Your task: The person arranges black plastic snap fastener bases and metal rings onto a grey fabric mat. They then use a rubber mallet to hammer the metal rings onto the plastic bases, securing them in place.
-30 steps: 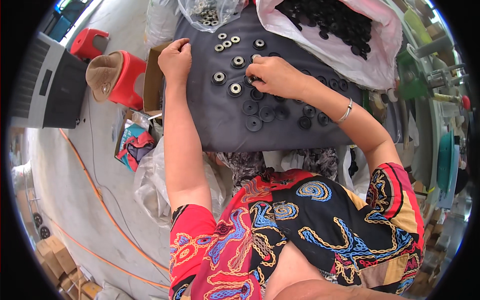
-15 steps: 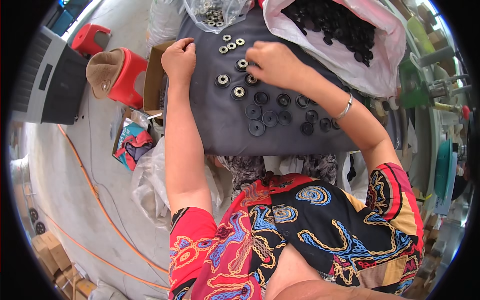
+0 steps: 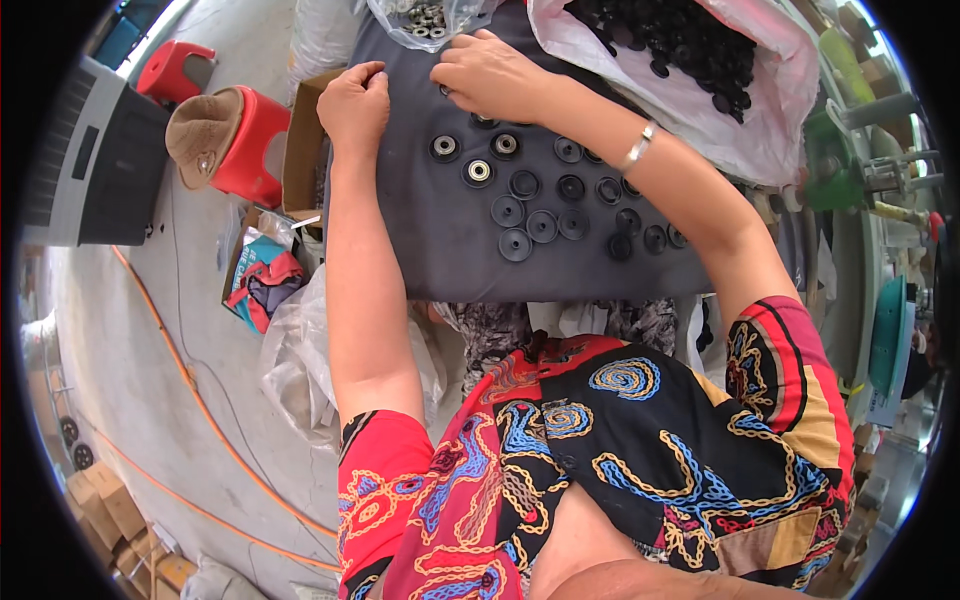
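Note:
My left hand is held over the left part of the dark covered table, its fingers curled in and thumb against them. Whatever it holds is hidden. My right hand reaches across toward it, fingers bent down over the small loose metal bearings. One bearing peeks out by its fingertips; the others are covered by the hand. Nearer me lie black grooved wheels with bearings in their centres, such as this wheel. Several black wheels without bearings spread to the right, partly under my right forearm.
A clear plastic bag of bearings sits at the table's far edge. Right of it, an open white sack holds many black wheels. A cardboard box and a red stool with a brown hat stand at left. Green machinery is at right.
My right hand has moved left and away from me, from the wheels to the loose bearings. The left hand stays almost in place, still curled.

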Motion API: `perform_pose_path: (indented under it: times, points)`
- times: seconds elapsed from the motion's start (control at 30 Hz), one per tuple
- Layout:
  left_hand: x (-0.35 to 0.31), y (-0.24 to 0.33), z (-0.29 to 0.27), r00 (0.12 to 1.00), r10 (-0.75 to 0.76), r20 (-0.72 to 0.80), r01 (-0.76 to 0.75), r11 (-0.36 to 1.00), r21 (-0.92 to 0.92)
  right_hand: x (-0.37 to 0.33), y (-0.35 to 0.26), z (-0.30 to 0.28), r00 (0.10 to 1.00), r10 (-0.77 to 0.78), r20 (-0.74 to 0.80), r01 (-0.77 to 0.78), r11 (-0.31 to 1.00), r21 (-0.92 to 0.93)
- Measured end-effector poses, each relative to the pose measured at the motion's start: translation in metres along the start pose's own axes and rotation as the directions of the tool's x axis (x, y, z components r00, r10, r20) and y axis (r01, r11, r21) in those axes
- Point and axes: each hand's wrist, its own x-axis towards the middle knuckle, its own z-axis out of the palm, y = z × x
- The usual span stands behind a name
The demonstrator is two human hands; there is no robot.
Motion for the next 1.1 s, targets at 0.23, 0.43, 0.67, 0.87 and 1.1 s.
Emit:
perform_pose_path:
  times: [0.23, 0.43, 0.67, 0.87, 1.1]
  points:
    - [0.000, 0.009, 0.002, 0.999, -0.033, 0.037, 0.033, 0.999, -0.008, -0.080, -0.064, -0.070, 0.994, 0.106, 0.014, -0.101, 0.893, 0.438]
    - [0.001, -0.002, 0.002, 1.000, -0.009, 0.026, 0.010, 1.000, -0.012, -0.100, -0.088, -0.061, 0.987, 0.125, 0.097, -0.154, 0.898, 0.412]
    - [0.002, -0.003, 0.004, 1.000, 0.020, 0.015, -0.021, 0.999, 0.029, -0.095, -0.091, -0.056, 0.988, 0.128, 0.086, -0.151, 0.920, 0.361]
    - [0.001, 0.001, 0.004, 1.000, 0.029, 0.011, -0.029, 1.000, 0.012, -0.085, -0.091, -0.051, 0.988, 0.135, 0.072, -0.151, 0.932, 0.330]
    - [0.003, 0.002, 0.004, 1.000, 0.027, -0.002, -0.027, 1.000, -0.008, -0.039, -0.029, -0.052, 0.936, 0.352, -0.026, -0.327, 0.893, 0.308]
